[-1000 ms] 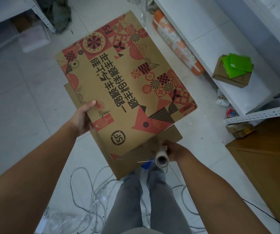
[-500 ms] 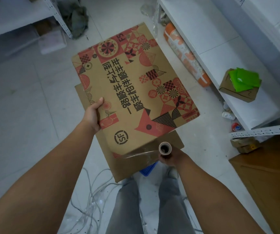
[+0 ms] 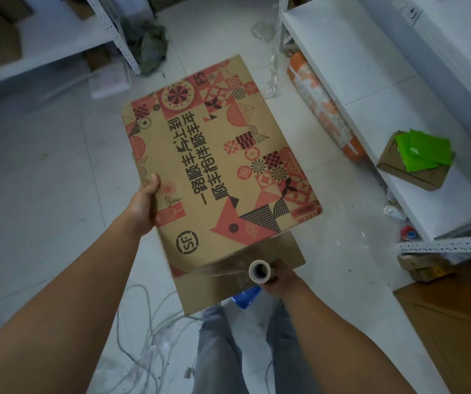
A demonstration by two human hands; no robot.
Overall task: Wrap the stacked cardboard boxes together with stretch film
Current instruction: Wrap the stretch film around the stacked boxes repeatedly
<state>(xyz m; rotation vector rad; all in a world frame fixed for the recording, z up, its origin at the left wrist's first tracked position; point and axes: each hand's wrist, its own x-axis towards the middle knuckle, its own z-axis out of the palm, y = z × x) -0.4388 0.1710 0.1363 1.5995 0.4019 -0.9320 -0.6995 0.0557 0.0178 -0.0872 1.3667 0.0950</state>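
Flat cardboard boxes are held stacked above the floor: the top printed box (image 3: 217,166) has red and black patterns, and a plain brown box (image 3: 228,288) juts out below it at the near end. My left hand (image 3: 144,206) grips the stack's left edge, thumb on top. My right hand (image 3: 281,275) grips a stretch film roll (image 3: 260,271), seen end-on at the stack's near edge. A clear sheet of film (image 3: 223,267) stretches from the roll leftward over the near corner.
White metal shelves stand at the right (image 3: 371,95) and upper left (image 3: 43,46). A small box with green bags (image 3: 416,160) sits on the right shelf. An orange roll (image 3: 325,109) lies on the floor. Cables (image 3: 143,336) lie near my feet; a wooden cabinet (image 3: 456,322) is at right.
The stack and both hands have shifted slightly right and nearer in view. The roll has tipped from side-on to end-on, and more film is drawn across the near edge.
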